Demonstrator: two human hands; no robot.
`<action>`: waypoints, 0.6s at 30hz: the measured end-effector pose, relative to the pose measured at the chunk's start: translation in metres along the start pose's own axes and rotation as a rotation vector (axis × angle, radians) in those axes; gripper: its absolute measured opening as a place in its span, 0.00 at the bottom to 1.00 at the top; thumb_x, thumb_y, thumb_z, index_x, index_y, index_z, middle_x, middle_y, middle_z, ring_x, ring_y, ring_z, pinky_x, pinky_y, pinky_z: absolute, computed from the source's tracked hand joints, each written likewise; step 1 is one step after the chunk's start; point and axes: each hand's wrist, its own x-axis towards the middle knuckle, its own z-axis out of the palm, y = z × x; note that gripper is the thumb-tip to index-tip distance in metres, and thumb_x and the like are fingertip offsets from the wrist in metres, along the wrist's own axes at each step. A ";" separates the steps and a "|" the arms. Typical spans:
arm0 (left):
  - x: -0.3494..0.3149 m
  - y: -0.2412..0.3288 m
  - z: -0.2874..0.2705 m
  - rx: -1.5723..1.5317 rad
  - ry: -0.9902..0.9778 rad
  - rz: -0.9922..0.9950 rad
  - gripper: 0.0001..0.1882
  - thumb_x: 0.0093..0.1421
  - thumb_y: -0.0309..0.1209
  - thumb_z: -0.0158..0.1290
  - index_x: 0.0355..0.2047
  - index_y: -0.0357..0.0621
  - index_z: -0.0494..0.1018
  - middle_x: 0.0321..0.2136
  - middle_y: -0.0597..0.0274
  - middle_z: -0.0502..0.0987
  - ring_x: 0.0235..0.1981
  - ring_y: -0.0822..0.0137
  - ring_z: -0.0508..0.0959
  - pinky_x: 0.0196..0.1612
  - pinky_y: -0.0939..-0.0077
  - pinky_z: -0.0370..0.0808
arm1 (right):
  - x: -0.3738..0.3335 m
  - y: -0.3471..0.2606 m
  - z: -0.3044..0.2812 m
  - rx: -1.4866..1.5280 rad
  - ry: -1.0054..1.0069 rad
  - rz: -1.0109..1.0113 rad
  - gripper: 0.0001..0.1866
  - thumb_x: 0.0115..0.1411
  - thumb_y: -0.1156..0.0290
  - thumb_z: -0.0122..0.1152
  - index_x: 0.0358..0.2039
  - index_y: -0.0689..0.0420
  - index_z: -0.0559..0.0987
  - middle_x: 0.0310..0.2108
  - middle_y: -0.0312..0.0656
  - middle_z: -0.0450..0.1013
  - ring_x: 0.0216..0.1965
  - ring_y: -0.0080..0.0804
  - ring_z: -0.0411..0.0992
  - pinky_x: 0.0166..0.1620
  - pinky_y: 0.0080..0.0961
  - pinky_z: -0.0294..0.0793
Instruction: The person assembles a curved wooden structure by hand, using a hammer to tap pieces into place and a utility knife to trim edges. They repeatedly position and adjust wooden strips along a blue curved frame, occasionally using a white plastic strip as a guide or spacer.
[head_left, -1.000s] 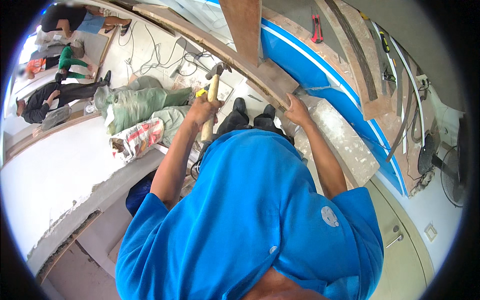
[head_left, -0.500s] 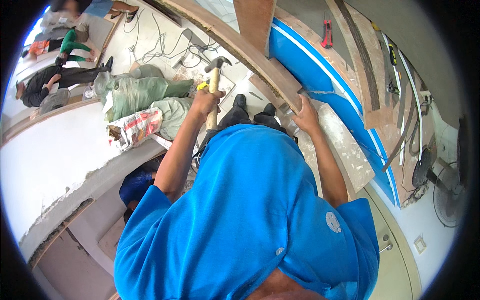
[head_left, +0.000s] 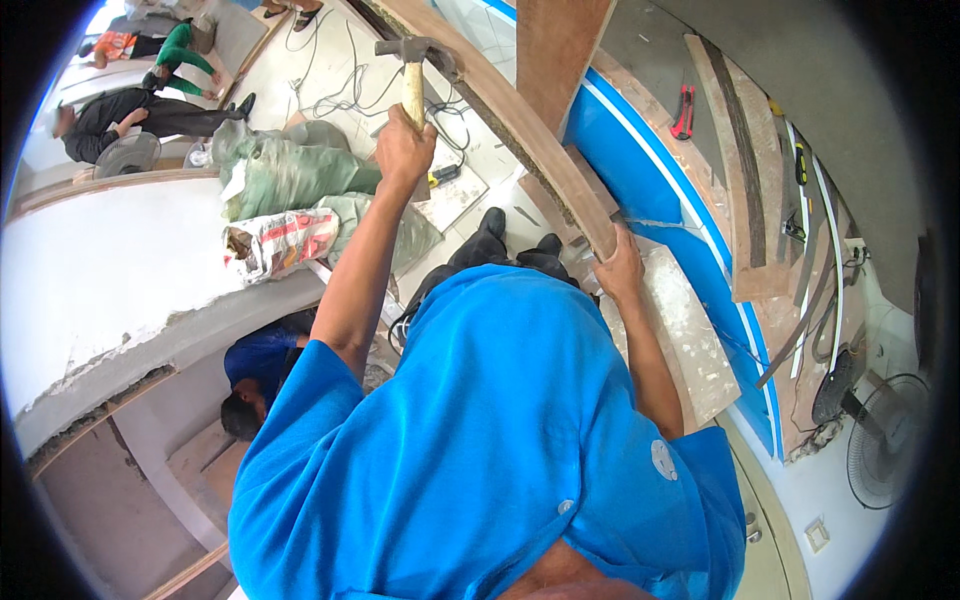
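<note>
My left hand (head_left: 405, 150) is closed round the pale wooden handle of a claw hammer (head_left: 413, 92). The hammer's dark head is raised beside the long curved wooden strip (head_left: 520, 115), its claw side overlapping the strip's edge in the picture. Whether they touch I cannot tell. My right hand (head_left: 622, 268) grips the near end of that strip, thumb on one side. Beyond the strip stands a brown wooden board (head_left: 560, 60). Below my right hand lies a pale, paint-spotted board (head_left: 685, 330).
Stuffed green sacks (head_left: 290, 175) and a white-red sack (head_left: 285, 245) lie to the left. Cables (head_left: 350, 100) tangle on the floor. On the right are a blue panel (head_left: 625, 150), a red utility knife (head_left: 684, 112) and a fan (head_left: 885, 440). Several other people are on the left.
My left hand has lifted the hammer up and away from me, bringing its head beside the strip. My right hand keeps its grip on the strip's end. The view has shifted slightly.
</note>
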 end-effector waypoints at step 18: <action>0.019 -0.012 -0.034 0.227 0.095 0.135 0.18 0.57 0.36 0.54 0.44 0.46 0.61 0.35 0.46 0.77 0.33 0.41 0.79 0.36 0.48 0.73 | 0.010 -0.052 -0.007 0.006 -0.030 0.044 0.42 0.37 0.74 0.67 0.59 0.58 0.67 0.54 0.53 0.69 0.56 0.52 0.68 0.57 0.41 0.67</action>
